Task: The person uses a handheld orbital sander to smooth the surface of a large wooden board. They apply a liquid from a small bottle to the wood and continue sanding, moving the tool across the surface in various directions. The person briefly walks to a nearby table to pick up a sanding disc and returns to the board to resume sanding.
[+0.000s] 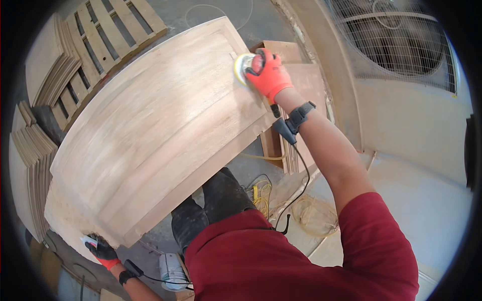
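A large pale wooden door panel [140, 115] with a raised centre and a dusty surface lies slantwise before me. My right hand [272, 76], in a red glove, is closed around a round power sander [242, 67] with a yellow-edged pad. The sander rests on the panel near its far right end. At the panel's near left corner is my left hand [104, 252], in a black and red glove. Its fingers are closed on a small white piece [89, 242] with a pink spot, whose kind I cannot make out.
Stacked thin boards [32, 165] and a wooden pallet [108, 30] stand along the left. Boards and an open wooden box [271, 143] sit beyond the panel's right end. A coiled hose [315, 215] and a white bucket [172, 271] are near me; a caged fan [396, 42] is at upper right.
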`<state>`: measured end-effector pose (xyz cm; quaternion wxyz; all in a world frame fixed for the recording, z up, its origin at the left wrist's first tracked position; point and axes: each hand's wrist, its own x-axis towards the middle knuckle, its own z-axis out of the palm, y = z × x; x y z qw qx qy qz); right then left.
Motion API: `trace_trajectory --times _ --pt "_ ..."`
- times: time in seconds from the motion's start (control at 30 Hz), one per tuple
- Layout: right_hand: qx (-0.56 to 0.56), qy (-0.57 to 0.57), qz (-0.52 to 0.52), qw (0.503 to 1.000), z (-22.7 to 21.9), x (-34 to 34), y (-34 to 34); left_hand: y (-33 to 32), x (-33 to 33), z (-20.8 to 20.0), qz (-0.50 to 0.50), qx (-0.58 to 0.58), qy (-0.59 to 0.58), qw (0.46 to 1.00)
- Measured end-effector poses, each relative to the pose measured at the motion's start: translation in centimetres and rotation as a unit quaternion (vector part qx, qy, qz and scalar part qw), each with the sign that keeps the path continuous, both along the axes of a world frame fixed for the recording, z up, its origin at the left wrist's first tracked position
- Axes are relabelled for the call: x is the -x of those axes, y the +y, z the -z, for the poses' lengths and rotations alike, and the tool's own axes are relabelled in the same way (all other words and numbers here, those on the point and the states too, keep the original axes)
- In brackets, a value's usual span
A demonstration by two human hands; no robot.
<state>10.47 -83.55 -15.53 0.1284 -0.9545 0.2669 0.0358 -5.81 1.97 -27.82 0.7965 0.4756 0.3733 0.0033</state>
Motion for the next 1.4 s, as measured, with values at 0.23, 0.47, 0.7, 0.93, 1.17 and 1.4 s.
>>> trace_trajectory --times 0.23,0.47,0.7,0.93,1.17,1.4 --pt "-0.026 0.027 -0.096 0.995 -0.9 -0.4 8.7 -1.8 0.1 -0.3 0.031 -0.033 0.003 0.999" --pt "-0.05 0.03 -0.239 0.969 -1.1 -1.6 25.5 -6.7 -1.4 -3.6 -0.023 -0.008 0.016 1.0" --pt "-0.072 0.003 -0.353 0.933 -2.1 -2.3 42.5 -7.5 -1.8 -4.7 -0.025 0.041 -0.007 0.999" --pt "-0.124 0.024 -0.419 0.899 -2.8 -3.1 56.0 -8.0 -2.2 -5.5 -0.022 0.034 -0.001 0.999" --pt "-0.109 0.056 -0.407 0.905 -3.7 -4.1 53.7 -7.4 -1.9 -4.3 -0.027 0.033 -0.008 0.999" --pt "-0.072 0.041 -0.286 0.955 -2.8 -5.7 39.2 -6.7 -1.5 -3.2 -0.029 -0.007 0.039 0.999"
